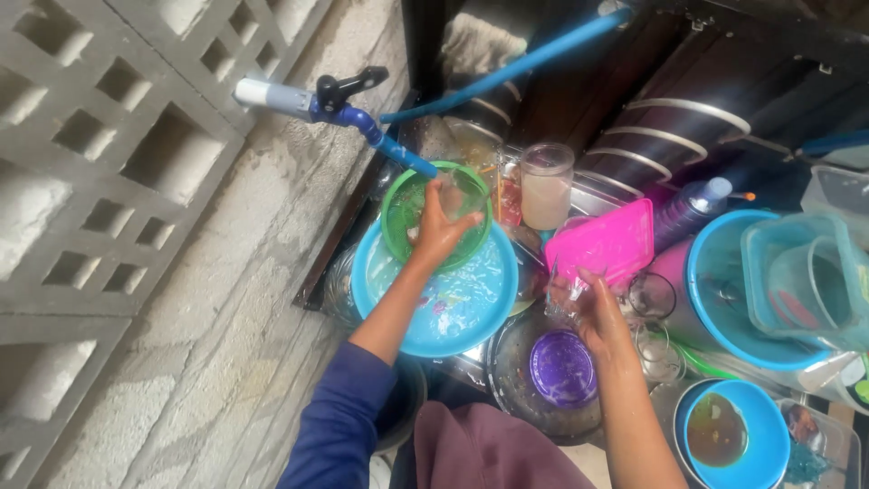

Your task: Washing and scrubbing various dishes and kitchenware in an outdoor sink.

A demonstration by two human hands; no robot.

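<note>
My left hand point(438, 234) reaches into a green bowl point(399, 201) and grips a clear glass point(453, 194) just below the spout of a blue tap point(348, 110). The green bowl sits inside a wider light-blue basin point(471, 317) holding soapy water. My right hand point(593, 312) is over the dishes to the right, its fingers closed on a small clear object point(561, 294) that I cannot make out. It hovers just below a pink lid point(605, 244) and above a metal pan with a purple lid point(561, 367) in it.
A patterned block wall point(109, 181) stands at the left. A jar of cloudy water point(546, 186), a purple bottle point(690, 210), glass mugs point(654, 297), a big blue bowl point(711, 303), a teal container point(806, 272) and a small blue bowl of brown liquid point(724, 435) crowd the right.
</note>
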